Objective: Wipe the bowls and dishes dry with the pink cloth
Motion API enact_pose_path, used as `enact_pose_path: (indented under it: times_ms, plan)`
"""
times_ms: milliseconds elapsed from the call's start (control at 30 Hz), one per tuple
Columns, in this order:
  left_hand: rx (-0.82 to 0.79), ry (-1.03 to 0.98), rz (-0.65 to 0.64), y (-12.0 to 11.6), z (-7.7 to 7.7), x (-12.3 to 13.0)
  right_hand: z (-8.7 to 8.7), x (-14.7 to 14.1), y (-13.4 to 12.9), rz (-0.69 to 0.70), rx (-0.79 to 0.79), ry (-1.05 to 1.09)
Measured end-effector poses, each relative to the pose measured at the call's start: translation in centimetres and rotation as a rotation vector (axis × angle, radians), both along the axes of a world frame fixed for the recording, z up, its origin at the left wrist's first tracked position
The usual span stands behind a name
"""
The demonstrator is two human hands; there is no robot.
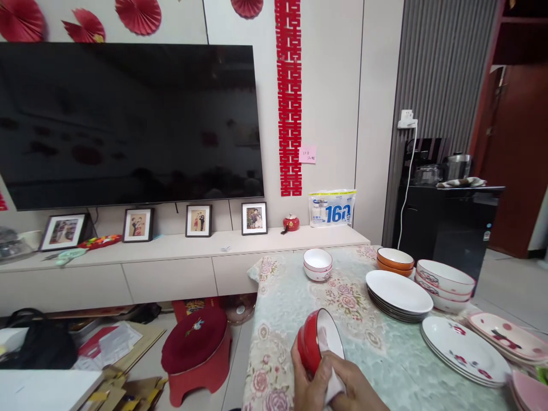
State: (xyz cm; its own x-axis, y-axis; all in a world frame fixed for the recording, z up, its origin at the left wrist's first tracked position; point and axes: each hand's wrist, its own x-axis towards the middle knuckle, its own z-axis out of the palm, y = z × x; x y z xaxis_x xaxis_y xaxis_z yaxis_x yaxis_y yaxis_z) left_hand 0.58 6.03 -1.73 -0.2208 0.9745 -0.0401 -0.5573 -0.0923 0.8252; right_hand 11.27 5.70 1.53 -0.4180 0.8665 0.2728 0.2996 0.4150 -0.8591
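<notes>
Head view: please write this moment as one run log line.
left hand: holds tilted red bowl | right hand: holds white cloth, partly inside bowl | table: stacked plates, bowls

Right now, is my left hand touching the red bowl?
Touching: the head view shows your left hand wrapped against the outside of the red bowl, with no gap where they meet.

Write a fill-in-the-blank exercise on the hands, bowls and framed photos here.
1. The right hand holds a pale cloth; the left hand grips a bowl whose outside is ____.
2. Between small white bowls and large white bowls, stacked bowls are ____ outside.
3. Below the television stand ____ framed photos.

Missing words: red; orange; four.
</notes>
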Motion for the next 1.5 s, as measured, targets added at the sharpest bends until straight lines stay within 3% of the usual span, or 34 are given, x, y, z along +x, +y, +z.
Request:
enact_pose_path:
  times_ms: [133,200,300,433,500,600,767,833,933,1067,1167,1300,1500]
  plan:
    - [-0.032,0.001,-0.037,0.1,0.1,-0.2,-0.4,0.8,0.3,-0.044,0.108,-0.275]
    - [0.015,-0.022,-0.035,0.1,0.0,0.1,-0.8,1.0,0.2,-0.092,0.134,-0.305]
    - [0.031,-0.061,-0.03,0.0,-0.3,0.7,-1.1,0.6,0.0,-0.119,0.126,-0.177]
    - [0.052,-0.079,0.003,0.1,-0.5,0.7,-0.4,-0.4,-0.1,-0.019,-0.006,0.116]
    - [0.059,-0.076,0.023,0.1,-0.4,0.4,0.1,-0.6,-0.1,0.005,-0.057,0.155]
    - [0.002,-0.087,-0.015,0.2,-0.1,-0.2,0.3,-0.2,0.1,0.035,0.009,-0.037]
    - [-0.045,-0.086,-0.037,0.0,0.3,-0.4,-0.7,0.7,0.4,-0.002,0.117,-0.386]
    - [-0.036,-0.081,-0.056,-0.1,0.1,-0.1,-1.1,0.7,0.1,-0.051,0.079,-0.318]
    - [-0.005,-0.081,-0.078,-0.3,-0.4,0.4,-0.9,0.2,-0.4,-0.094,-0.029,-0.041]
    - [0.06,-0.061,-0.01,-0.2,-0.8,0.7,0.5,-0.2,-0.7,-0.015,-0.078,0.108]
    - [-0.007,-0.071,-0.014,0.2,-0.9,0.4,0.8,0.1,-0.4,0.01,-0.049,0.012]
    - [-0.065,-0.046,-0.007,0.4,-1.0,0.1,-0.7,0.9,0.3,-0.042,0.069,-0.288]
    - [0.026,-0.025,-0.077,-0.3,-0.5,0.7,-2.0,0.8,0.6,-0.125,0.085,-0.164]
